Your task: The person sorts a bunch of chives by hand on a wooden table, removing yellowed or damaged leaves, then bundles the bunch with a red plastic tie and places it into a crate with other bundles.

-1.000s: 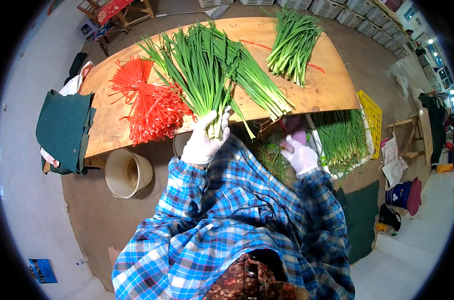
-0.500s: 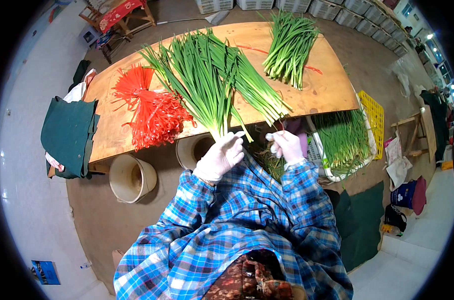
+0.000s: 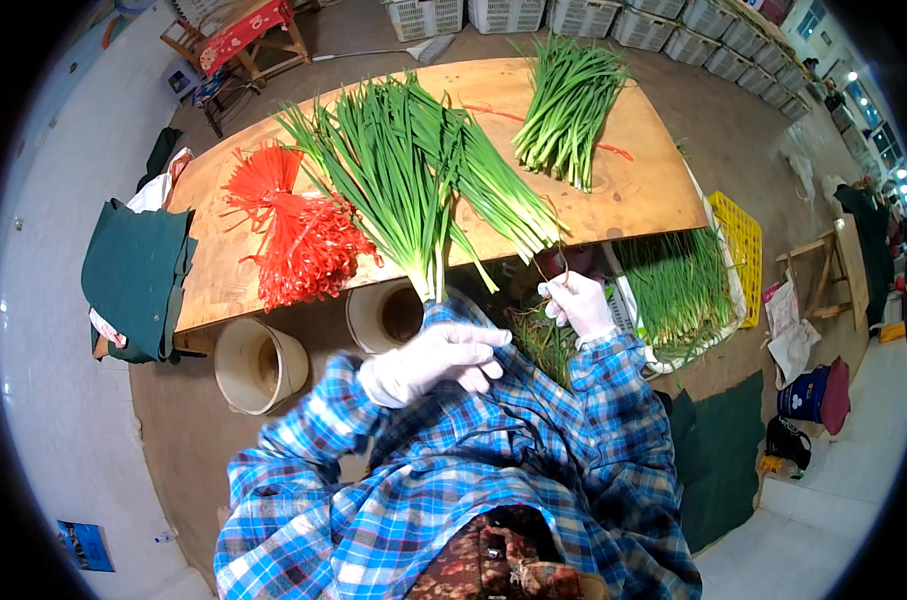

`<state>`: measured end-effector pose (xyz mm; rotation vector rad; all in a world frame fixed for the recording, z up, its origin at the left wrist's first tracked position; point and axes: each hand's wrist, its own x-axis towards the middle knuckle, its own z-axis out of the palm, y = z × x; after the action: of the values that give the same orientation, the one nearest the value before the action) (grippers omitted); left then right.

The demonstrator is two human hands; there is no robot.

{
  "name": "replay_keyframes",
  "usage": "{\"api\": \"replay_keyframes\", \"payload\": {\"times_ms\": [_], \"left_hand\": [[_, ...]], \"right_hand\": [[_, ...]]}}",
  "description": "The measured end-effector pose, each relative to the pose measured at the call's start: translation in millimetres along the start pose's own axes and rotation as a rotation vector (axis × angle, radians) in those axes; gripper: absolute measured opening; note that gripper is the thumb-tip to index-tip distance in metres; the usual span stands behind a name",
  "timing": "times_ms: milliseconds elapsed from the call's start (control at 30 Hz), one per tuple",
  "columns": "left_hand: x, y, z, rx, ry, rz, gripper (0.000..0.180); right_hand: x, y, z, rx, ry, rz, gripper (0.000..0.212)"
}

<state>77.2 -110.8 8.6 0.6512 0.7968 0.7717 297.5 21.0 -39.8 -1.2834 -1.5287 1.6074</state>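
My left hand (image 3: 439,362), in a white glove, is in front of my shirt below the table edge, fingers stretched out and holding nothing. My gloved right hand (image 3: 582,304) pinches a thin brown strand (image 3: 552,264), perhaps a withered leaf, just off the table edge. Above the hands lies a loose pile of garlic chives (image 3: 384,190), pale stalk ends overhanging the edge toward me. A slanting bundle of chives (image 3: 499,195) lies against its right side. Farther right is another chive bunch (image 3: 571,118), with red ties beside it.
A heap of red plastic ties (image 3: 314,245) lies on the left of the wooden table (image 3: 664,190). Below stand two pale buckets (image 3: 264,365). A white crate of chives (image 3: 679,285) is at the right, beside a yellow basket (image 3: 739,255). Grey crates (image 3: 509,15) line the back.
My left hand has drawn back from the chive stalk ends toward my body. The right hand has shifted slightly down and right, the brown strand now showing above its fingers.
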Motion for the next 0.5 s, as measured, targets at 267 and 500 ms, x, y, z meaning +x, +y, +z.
{"api": "replay_keyframes", "payload": {"times_ms": [267, 500], "left_hand": [[94.6, 132.1, -5.8, 2.085, 0.169, 0.717, 0.069], [144.4, 118.7, -52.2, 2.055, 0.115, 0.5, 0.047]], "right_hand": [[-5.7, -7.5, 3.4, 0.029, 0.035, -0.011, 0.014], [-12.4, 20.7, -15.7, 0.034, 0.079, 0.01, 0.015]]}}
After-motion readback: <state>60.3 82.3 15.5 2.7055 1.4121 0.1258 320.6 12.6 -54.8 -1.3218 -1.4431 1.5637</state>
